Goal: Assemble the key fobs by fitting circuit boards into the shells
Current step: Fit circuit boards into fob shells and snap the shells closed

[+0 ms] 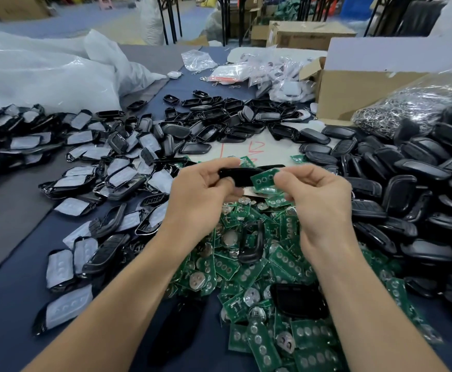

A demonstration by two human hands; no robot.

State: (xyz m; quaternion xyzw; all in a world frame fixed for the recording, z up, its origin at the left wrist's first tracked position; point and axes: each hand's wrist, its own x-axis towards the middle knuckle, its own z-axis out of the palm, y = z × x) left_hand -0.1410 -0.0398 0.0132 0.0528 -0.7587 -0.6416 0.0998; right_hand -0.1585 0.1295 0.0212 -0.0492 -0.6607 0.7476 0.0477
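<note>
Both hands work raised above the surface: left hand point(202, 190) grips a black shell point(237, 175) steady, right hand point(317, 196) pinches a green circuit board point(264, 179) at its mouth, evidently for insertion. Spare boards point(249, 267) lie directly beneath, within reach.

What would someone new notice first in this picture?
Probably the two hands at centre: the left hand holds a black shell while the right hand pinches a green circuit board at its right end. Under them spreads a heap of green circuit boards, flanked by black shells piled on the right and film-covered shells on the left.
</note>
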